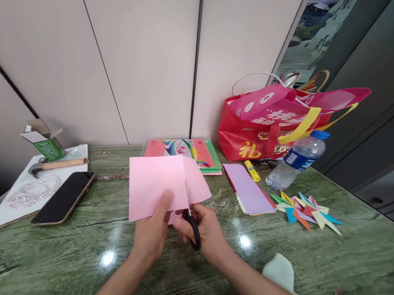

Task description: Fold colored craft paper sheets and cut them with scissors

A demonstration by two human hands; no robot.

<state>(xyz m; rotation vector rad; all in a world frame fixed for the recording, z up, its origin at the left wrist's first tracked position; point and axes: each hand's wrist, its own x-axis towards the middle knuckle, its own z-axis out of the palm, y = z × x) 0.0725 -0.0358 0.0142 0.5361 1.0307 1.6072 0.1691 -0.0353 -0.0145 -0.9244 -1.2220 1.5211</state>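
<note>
My left hand (152,234) grips a pink sheet of paper (154,180) by its lower edge, thumb on top. In my right hand (205,229) is a pair of scissors (194,230) with black handles, my fingers in the loops. The blades reach up into the pink paper, between its larger left part and a narrower flap (196,181) on the right. A further bit of pink paper shows beneath, next to my left thumb; whether it is a separate piece I cannot tell. The paper is held above the green marbled table (107,271).
Behind the paper lies a pack of coloured paper (200,152). To the right are purple paper strips (248,187), a yellow glue stick (252,170), a water bottle (297,161), folded paper stars (307,211) and a red bag (252,129). A phone (63,199) and hammer (57,164) lie left.
</note>
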